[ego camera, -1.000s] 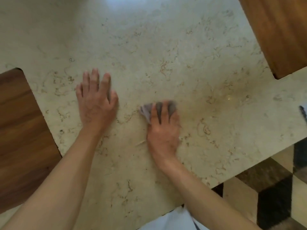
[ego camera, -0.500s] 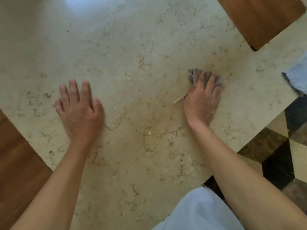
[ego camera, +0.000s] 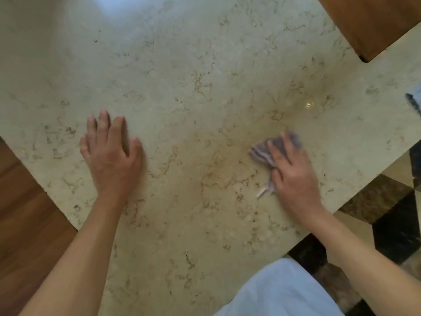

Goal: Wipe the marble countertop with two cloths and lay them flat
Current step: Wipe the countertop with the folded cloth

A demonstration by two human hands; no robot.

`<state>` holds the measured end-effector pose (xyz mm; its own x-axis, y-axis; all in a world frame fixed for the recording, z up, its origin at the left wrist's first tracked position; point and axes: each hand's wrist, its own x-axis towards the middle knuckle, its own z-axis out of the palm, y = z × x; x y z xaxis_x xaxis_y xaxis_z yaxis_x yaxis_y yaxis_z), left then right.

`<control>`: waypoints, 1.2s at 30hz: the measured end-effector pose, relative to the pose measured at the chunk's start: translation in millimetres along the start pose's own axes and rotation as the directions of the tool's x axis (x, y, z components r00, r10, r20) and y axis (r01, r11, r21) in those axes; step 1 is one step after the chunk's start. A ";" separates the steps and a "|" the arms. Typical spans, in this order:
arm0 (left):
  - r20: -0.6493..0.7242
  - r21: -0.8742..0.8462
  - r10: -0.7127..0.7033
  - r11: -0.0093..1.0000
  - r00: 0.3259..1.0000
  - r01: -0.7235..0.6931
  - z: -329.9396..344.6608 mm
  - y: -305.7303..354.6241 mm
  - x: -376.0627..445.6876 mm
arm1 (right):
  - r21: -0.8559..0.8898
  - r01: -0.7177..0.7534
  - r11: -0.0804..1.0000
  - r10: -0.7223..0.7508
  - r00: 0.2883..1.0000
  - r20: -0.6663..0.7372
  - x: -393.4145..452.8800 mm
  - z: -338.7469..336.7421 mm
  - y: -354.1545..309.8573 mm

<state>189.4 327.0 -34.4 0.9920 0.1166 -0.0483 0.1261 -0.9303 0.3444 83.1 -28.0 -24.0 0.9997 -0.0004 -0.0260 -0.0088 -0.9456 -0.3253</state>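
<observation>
A beige veined marble countertop [ego camera: 193,65] fills most of the view. My right hand [ego camera: 293,172] presses a bunched grey-purple cloth [ego camera: 262,151] flat against the marble near its right edge; the cloth sticks out past my fingers and a small white tag trails below my thumb. My left hand [ego camera: 111,153] rests palm down on the bare marble to the left, fingers spread, with nothing under it. A sliver of a second, light cloth with a dark edge [ego camera: 415,103] shows at the far right border.
Wooden panels sit at the top right [ego camera: 369,23] and the left [ego camera: 25,213]. The counter's edge runs diagonally at the lower right, with dark and cream patterned floor tiles [ego camera: 396,224] beyond it. My white clothing [ego camera: 280,290] shows at the bottom.
My right hand has swept the grey cloth across the marble, first out to the right, then back toward me. My left hand has stayed planted on the counter. The view has shifted.
</observation>
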 end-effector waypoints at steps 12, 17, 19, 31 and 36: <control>-0.094 -0.095 -0.011 0.995 0.996 0.002 0.7 2.9 1.7 | -0.038 0.343 0.938 -0.345 0.938 -0.040 145.7 53.8 -143.7; -0.088 0.062 -0.062 0.996 0.994 0.068 4.2 1.6 1.6 | -0.031 0.633 0.774 -0.624 0.770 0.135 147.8 42.4 -97.3; -0.083 0.107 -0.082 0.990 0.993 0.091 7.6 2.2 2.6 | -0.116 0.332 0.936 -0.336 0.942 -0.020 209.4 30.0 -50.1; -0.191 -0.379 -0.136 0.924 0.972 0.055 1.1 -6.0 0.8 | 0.079 0.672 0.736 -0.676 0.729 0.105 115.3 63.4 -151.6; -0.176 -0.240 -0.077 0.970 0.981 0.033 3.1 -5.8 1.2 | 0.058 0.618 0.784 -0.618 0.770 0.159 58.8 7.9 -9.2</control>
<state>189.8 331.5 -39.3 0.9647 0.2471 0.0909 0.1562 -0.8151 0.5578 141.7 -16.8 -30.0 0.7712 0.6359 0.0307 0.6091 -0.7230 -0.3261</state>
